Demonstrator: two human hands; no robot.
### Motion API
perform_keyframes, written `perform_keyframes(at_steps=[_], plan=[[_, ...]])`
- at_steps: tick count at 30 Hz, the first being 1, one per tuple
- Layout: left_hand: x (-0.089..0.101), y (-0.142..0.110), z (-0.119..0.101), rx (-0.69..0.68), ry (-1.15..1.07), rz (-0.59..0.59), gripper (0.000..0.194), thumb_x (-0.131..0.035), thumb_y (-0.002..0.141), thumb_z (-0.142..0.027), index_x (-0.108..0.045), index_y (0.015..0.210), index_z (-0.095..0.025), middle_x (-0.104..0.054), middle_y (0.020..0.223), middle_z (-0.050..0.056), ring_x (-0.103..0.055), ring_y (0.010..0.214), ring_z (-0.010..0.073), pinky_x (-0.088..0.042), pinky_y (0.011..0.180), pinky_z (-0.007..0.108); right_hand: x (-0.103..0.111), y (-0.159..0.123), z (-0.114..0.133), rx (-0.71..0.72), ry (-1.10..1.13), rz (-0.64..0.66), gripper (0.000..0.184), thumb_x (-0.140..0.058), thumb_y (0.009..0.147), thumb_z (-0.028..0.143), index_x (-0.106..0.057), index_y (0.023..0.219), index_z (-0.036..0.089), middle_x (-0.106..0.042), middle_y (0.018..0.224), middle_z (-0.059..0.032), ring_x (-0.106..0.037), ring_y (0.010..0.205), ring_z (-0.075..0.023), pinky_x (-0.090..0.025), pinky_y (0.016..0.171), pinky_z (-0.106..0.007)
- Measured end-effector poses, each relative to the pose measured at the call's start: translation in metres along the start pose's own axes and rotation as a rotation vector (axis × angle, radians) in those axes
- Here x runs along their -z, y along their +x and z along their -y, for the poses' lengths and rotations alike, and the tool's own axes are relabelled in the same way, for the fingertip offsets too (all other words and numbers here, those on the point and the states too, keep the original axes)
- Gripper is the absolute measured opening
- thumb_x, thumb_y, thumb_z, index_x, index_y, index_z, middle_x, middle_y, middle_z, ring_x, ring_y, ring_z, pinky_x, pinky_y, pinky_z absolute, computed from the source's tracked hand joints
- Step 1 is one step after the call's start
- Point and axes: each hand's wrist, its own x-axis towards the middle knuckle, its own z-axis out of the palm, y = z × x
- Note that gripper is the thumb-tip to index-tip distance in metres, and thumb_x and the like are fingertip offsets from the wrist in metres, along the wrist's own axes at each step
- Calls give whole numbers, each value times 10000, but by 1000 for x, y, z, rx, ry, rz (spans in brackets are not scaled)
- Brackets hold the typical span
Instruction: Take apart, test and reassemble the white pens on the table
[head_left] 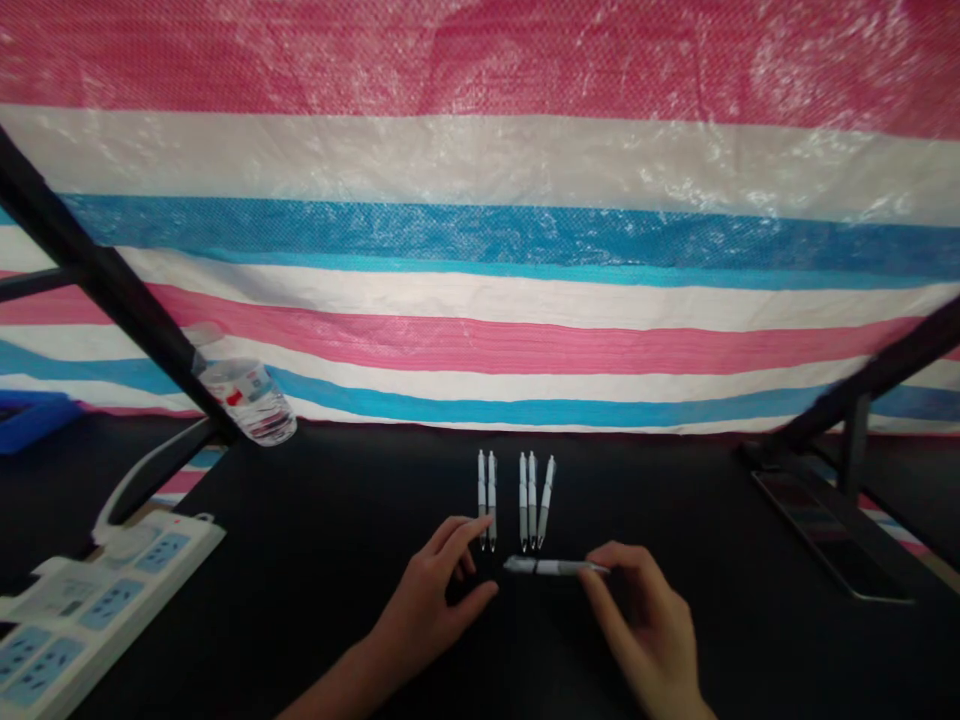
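Note:
Between thumb and fingers, my right hand (643,620) pinches the tip end of a white and grey pen (551,567), which points sideways with its other end toward my left hand. My left hand (435,590) has thumb and fingers apart and holds nothing; its index fingertip is at the lower end of a pair of pens (487,495). Right of that pair, three more pens (532,500) lie side by side, tips toward me, the rightmost one slanted. The held pen is just nearer to me than this row.
A white power strip (112,610) with a plugged-in cable lies at the left. A clear plastic bottle (251,400) leans by the left black bar. At the right, a phone (825,535) lies flat. Striped sheeting (480,345) hangs behind the black table (337,490).

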Motion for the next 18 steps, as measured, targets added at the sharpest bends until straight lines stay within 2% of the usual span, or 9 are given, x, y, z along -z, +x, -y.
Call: perform_keyframes(at_steps=[2,4,6,8,9,11,14,18], plan=[[-4,-7,-7,42,-127,61,792,-712,769,-133,-426,1465,-380,-576,1323,70,-629,830,177,-559,696,305,1,-7,-3,-238,170,-72,132,-645,939,354,-583,900,244,-638,723,-1,-621,622,-170,-504,562,-260],[-10,-11,-12,78,-250,121,813,-743,744,-139,-434,1460,-369,-603,1284,68,-631,810,173,-547,678,293,-2,-12,-7,-371,358,-65,207,-643,939,409,-553,860,240,-605,647,25,-582,557,-149,-482,528,-245],[-16,-12,-14,125,-354,105,579,-717,797,-179,-554,1338,-302,-673,1034,35,-613,715,153,-517,639,273,-7,-14,-12,-446,508,-13,246,-666,923,439,-550,854,233,-601,615,35,-571,542,-141,-474,529,-241],[-20,-11,-15,185,-433,9,172,-652,880,-248,-661,1051,-230,-627,771,-11,-576,629,137,-476,601,256,-12,-16,-17,-523,598,89,271,-697,897,465,-592,888,215,-630,612,22,-581,546,-143,-473,530,-243],[-21,-10,-16,216,-467,-49,81,-627,907,-285,-657,914,-211,-589,700,-22,-562,606,133,-460,587,251,-15,-16,-19,-563,626,143,292,-707,887,478,-622,910,200,-646,612,11,-585,541,-144,-474,525,-246],[-22,-9,-16,288,-543,-138,197,-633,910,-347,-626,783,-197,-572,675,-21,-557,591,133,-451,572,248,-18,-17,-21,-629,662,210,343,-722,868,500,-678,941,168,-674,616,-16,-593,527,-147,-476,509,-251],[-21,-9,-16,353,-661,-176,182,-747,821,-352,-653,804,-197,-621,724,-8,-581,627,146,-469,594,252,-20,-16,-21,-665,693,192,359,-746,849,500,-722,948,156,-705,647,-39,-629,554,-158,-507,530,-263],[-23,-10,-10,354,-734,-191,192,-848,714,-268,-700,819,-203,-672,774,-3,-586,701,148,-462,642,234,-18,-13,-21,-663,706,197,354,-750,848,501,-731,977,172,-727,697,-49,-659,609,-164,-540,583,-273]])
